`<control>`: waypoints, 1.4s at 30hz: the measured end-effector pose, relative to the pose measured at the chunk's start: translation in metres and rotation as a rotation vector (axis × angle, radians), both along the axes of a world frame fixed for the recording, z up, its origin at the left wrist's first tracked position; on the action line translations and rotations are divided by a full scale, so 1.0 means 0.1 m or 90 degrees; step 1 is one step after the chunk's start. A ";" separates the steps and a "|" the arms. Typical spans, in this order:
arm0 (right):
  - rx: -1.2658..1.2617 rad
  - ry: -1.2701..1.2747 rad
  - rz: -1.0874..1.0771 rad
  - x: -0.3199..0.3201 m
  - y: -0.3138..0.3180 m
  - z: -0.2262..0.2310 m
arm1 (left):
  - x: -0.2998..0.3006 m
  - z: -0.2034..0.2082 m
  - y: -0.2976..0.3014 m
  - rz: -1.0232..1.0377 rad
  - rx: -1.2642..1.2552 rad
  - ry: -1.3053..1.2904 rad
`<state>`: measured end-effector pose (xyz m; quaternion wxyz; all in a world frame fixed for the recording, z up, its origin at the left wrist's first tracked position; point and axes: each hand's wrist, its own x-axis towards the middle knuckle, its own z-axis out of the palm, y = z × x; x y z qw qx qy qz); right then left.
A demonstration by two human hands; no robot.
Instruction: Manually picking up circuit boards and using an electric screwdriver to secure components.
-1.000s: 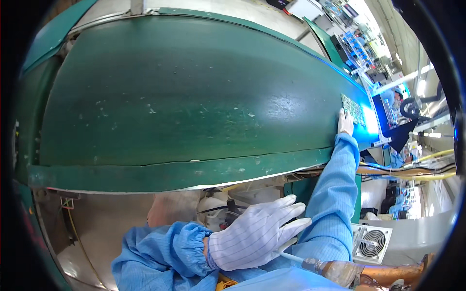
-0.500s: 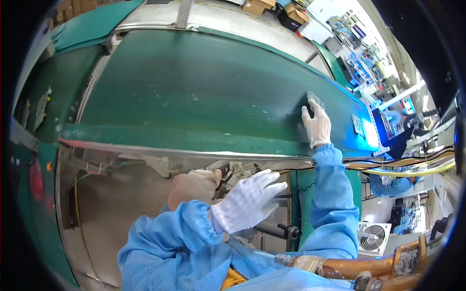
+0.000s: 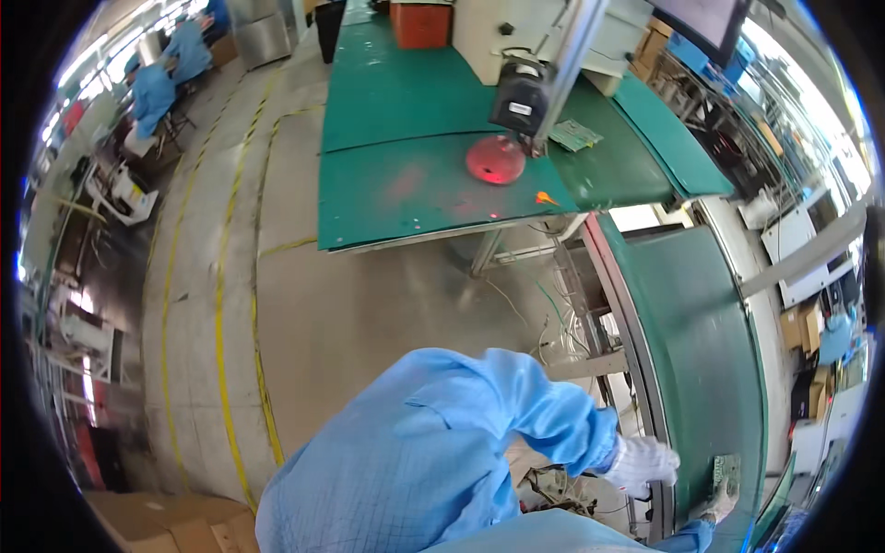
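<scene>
My right hand [image 3: 718, 503], in a white glove, is at the lower right over the green conveyor belt [image 3: 705, 323]. Its fingers close on the near end of a green circuit board [image 3: 726, 470]. My left hand [image 3: 643, 465], also in a white striped glove, hovers by the belt's metal side rail [image 3: 636, 341]. Its fingers stretch toward the belt, with nothing seen in them. Another circuit board [image 3: 574, 135] lies on the farther green surface, beside a black boxy device [image 3: 521, 92] on a metal post.
A green-topped table [image 3: 387, 189] stands ahead, with a round, red-lit object [image 3: 495, 160] and a small orange piece [image 3: 547, 198] on it. A red bin [image 3: 421, 25] is at its far end. Yellow floor lines [image 3: 221, 276] run along the left. Cables [image 3: 562, 323] hang under the belt frame.
My view has swung left, bringing the table and aisle into sight. My right hand, earlier reaching at the board on the belt, now grips it. My left hand's fingers are less spread.
</scene>
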<state>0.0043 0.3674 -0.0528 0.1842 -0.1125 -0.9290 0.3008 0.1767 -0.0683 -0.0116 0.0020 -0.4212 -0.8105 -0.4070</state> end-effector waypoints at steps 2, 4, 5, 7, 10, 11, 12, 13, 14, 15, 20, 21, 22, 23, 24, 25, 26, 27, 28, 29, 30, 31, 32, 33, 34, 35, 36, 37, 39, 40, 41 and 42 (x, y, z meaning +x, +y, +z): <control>-0.083 0.006 0.004 -0.24 0.05 0.00 | -0.22 -0.08 0.03 0.144 0.020 0.130; -0.178 0.005 -0.011 -0.33 -0.06 0.04 | -0.42 0.09 -0.01 0.207 -0.008 0.191; -0.342 -0.017 0.013 -0.23 -0.48 0.20 | -0.49 0.18 -0.04 0.257 -0.023 0.216; -0.506 -0.022 0.023 0.14 -1.14 0.50 | -0.66 0.30 -0.02 0.268 -0.031 0.252; -0.390 -0.012 0.110 0.63 -1.88 0.78 | -0.71 0.44 0.07 0.315 -0.040 0.440; -0.390 -0.002 0.128 0.72 -2.15 0.87 | -0.75 0.45 0.12 0.326 -0.039 0.443; -0.389 0.010 0.144 0.83 -2.42 0.96 | -0.83 0.42 0.24 0.341 -0.107 0.355; -0.356 0.025 0.138 1.01 -2.71 1.09 | -0.88 0.40 0.31 0.347 -0.175 0.266; -0.356 0.029 0.135 1.12 -2.86 1.16 | -0.87 0.37 0.32 0.343 -0.174 0.269; -0.348 0.059 0.155 1.22 -2.98 1.21 | -0.84 0.33 0.31 0.388 -0.115 0.313; -0.499 0.100 0.156 1.36 -2.96 1.23 | -0.53 0.45 -0.06 0.334 0.129 0.211; -0.434 0.109 0.153 1.45 -3.05 1.33 | -0.43 0.51 -0.27 0.328 0.178 0.178; -0.369 0.113 0.146 1.50 -3.11 1.41 | -0.33 0.56 -0.50 0.321 0.227 0.140; -0.397 0.083 0.163 1.50 -3.11 1.47 | -0.25 0.54 -0.73 0.296 0.343 0.065; -0.391 0.081 0.139 1.50 -3.03 1.47 | -0.13 0.57 -1.02 0.215 0.455 -0.086; -0.352 0.050 0.173 1.47 -2.92 1.41 | -0.11 0.41 -1.20 0.011 0.739 -0.436; -0.315 0.016 0.209 1.47 -2.79 1.35 | -0.10 0.18 -1.41 0.093 0.767 -0.380; -0.314 0.014 0.187 1.47 -2.67 1.24 | 0.13 0.27 -1.75 0.109 0.793 -0.493; -0.219 0.021 0.161 1.47 -2.55 1.11 | 0.24 0.22 -1.99 0.146 0.834 -0.515; -0.126 0.024 0.146 1.50 -2.49 0.99 | 0.29 0.01 -2.25 0.179 0.900 -0.501; -0.013 0.064 0.167 1.57 -2.46 0.91 | 0.43 0.01 -2.51 0.206 0.940 -0.549; -0.014 0.055 0.161 1.60 -2.40 0.79 | 0.54 -0.03 -2.76 0.257 0.927 -0.569; 0.060 0.036 0.144 1.59 -2.33 0.65 | 0.61 -0.15 -2.94 0.306 0.960 -0.495; 0.135 0.019 0.127 1.58 -2.25 0.53 | 0.74 -0.08 -3.08 0.372 0.946 -0.452; 0.169 -0.016 0.136 1.60 -2.18 0.43 | 0.73 -0.23 -3.26 0.382 0.988 -0.438; 0.176 -0.019 0.146 1.59 -2.17 0.33 | 0.88 -0.23 -3.42 0.416 0.974 -0.425; 0.244 0.038 0.145 1.59 -2.15 0.23 | 0.98 -0.21 -3.55 0.451 0.970 -0.422; 0.309 0.095 0.140 1.61 -2.16 0.18 | 1.04 -0.16 -3.62 0.483 0.962 -0.421; 0.322 0.076 0.131 1.65 -2.18 0.19 | 1.12 -0.08 -3.70 0.531 0.942 -0.367; 0.327 0.090 0.136 1.65 -2.18 0.19 | 1.12 -0.09 -3.78 0.549 0.951 -0.343; 0.334 0.104 0.140 1.65 -2.17 0.19 | 1.10 -0.15 -3.89 0.545 0.974 -0.353; 0.349 0.101 0.145 1.64 -2.15 0.16 | 1.10 -0.16 -3.95 0.564 0.968 -0.347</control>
